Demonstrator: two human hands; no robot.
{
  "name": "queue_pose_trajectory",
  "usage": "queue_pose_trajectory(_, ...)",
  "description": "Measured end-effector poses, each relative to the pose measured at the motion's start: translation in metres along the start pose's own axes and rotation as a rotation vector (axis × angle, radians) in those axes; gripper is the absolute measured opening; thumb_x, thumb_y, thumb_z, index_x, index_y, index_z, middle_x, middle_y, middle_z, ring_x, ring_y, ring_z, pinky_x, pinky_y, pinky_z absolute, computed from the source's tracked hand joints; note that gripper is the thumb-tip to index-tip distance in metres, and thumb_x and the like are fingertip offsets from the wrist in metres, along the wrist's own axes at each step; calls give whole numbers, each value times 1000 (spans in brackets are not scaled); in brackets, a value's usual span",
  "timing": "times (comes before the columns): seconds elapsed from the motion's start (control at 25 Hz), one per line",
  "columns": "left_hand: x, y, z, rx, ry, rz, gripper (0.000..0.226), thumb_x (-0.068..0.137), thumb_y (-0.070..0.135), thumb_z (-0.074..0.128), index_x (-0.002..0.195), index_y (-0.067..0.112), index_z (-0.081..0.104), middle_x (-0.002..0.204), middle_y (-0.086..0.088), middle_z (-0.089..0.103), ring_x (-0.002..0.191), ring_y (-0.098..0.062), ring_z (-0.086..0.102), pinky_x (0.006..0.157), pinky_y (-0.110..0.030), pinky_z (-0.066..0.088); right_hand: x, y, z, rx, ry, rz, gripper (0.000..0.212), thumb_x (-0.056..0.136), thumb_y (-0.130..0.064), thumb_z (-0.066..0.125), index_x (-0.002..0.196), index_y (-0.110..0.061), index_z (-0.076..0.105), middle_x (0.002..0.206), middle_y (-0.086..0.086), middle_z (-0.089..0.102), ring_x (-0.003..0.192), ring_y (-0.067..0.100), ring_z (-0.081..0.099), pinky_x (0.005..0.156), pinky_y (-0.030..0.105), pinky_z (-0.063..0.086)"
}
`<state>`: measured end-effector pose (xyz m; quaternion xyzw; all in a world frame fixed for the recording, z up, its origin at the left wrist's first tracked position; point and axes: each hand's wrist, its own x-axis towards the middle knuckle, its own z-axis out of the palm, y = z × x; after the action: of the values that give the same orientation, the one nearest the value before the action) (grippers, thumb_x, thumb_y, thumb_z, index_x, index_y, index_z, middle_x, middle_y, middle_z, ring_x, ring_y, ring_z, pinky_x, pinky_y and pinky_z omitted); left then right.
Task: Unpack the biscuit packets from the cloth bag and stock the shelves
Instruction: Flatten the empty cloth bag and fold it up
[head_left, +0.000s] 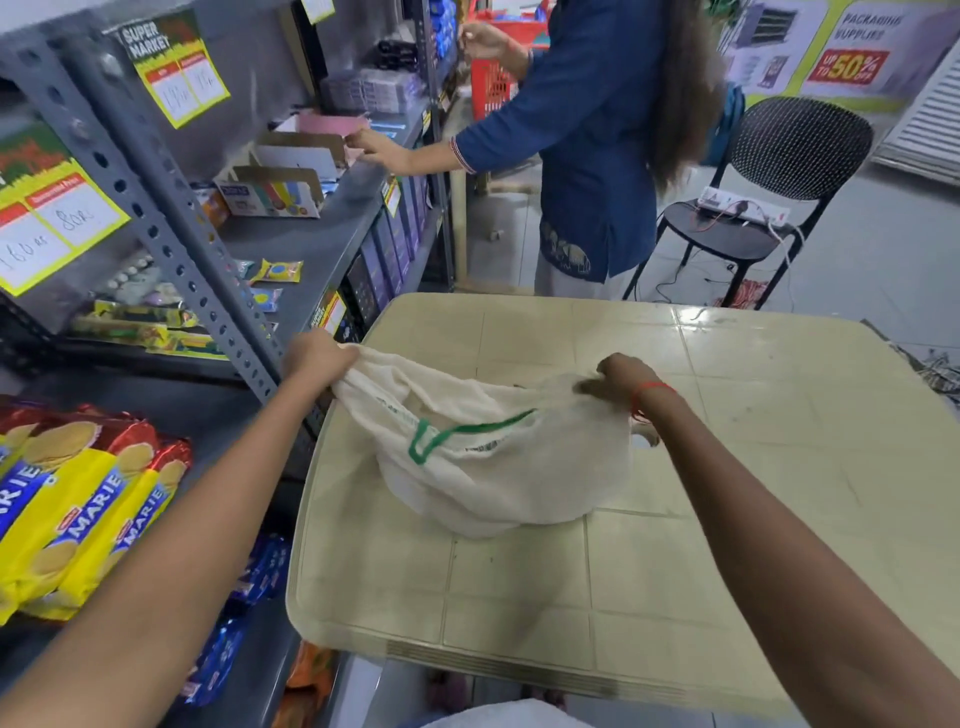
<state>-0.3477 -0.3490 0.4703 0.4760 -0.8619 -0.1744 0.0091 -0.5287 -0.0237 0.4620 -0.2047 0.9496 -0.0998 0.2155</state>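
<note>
The cream cloth bag (498, 467) lies slumped on the beige plastic table (753, 519), in its left half and close to the left edge. A green drawstring (457, 431) loops across its near side. The left hand (317, 358) grips the bag's rim right at the table's left edge, fingers curled into the fabric. The right hand (623, 379) bunches and holds the opposite rim nearer the table's middle. The cloth is stretched between them, and the bag's body sags toward the near edge below both hands. What is inside is hidden.

Marie biscuit packets (78, 504) lie stacked on the grey metal shelves (296, 249) beside the left forearm, well apart from the bag. Beyond the table's far edge, another person (597, 130) reaches into the shelves.
</note>
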Motion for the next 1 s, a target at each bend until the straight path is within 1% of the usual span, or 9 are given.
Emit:
queue_pose_trajectory(0.16,15,11,-51,152,139,6,38,87,30,57,106,-2,63,116,-25,64,107,-41,61,87,-45,51,-19,3,-30,-293,-279,69,7,84,-9,59,82,-3,63,64,9,55,70,28,59,58,28,55)
queue_pose_trajectory(0.28,23,8,-80,171,63,-29,25,87,17,53,98,-3,65,96,-21,72,91,-32,70,80,-40,56,-28,9,-55,-283,-78,128,8,82,2,56,85,-1,62,82,18,62,94,34,66,82,39,55)
queue_pose_trajectory(0.4,22,18,-111,-288,-257,-69,26,91,2,33,78,3,56,46,-12,66,39,-20,65,41,-26,52,-20,7,-87,-116,232,171,26,81,3,58,107,2,62,105,23,67,99,35,67,77,37,54)
queue_pose_trajectory(0.48,19,30,-139,-739,-403,-75,31,95,1,28,84,10,56,51,-11,69,42,-19,68,39,-27,55,-13,-4,-114,638,345,137,25,89,0,50,113,1,58,100,24,64,94,37,64,74,40,58)
queue_pose_trajectory(0.56,22,44,-164,-1151,-452,-46,30,98,1,28,90,11,55,67,-10,73,62,-23,72,67,-34,62,-13,-19,-137,1739,175,79,24,95,-3,35,106,-1,56,92,19,61,89,34,61,70,41,58)
queue_pose_trajectory(0.64,18,58,-181,-1297,-382,66,25,99,3,34,88,12,55,75,-5,70,72,-16,66,84,-34,56,-18,-37,-155,2114,81,13,23,97,-9,37,88,-6,58,75,13,68,73,26,68,60,35,59)
queue_pose_trajectory(0.76,6,73,-196,-1099,-19,233,21,91,2,54,74,14,58,64,-5,63,48,-6,62,48,-21,55,-24,-56,-173,1932,366,-153,20,91,-4,53,72,-10,57,51,4,67,47,15,65,48,27,56)
queue_pose_trajectory(0.88,1,71,-212,-1011,328,228,31,88,-5,48,66,16,53,72,-12,55,67,-22,59,43,-28,49,-25,-49,-188,1176,1046,-169,13,83,1,52,77,-5,62,85,14,66,78,18,57,72,31,49)
queue_pose_trajectory(1.0,-4,49,-215,-707,168,175,28,90,-9,40,72,5,55,84,-20,58,67,-33,65,55,-44,61,-29,-28,-187,591,1170,-138,15,83,-2,51,89,-4,64,94,21,62,84,27,56,76,33,44)
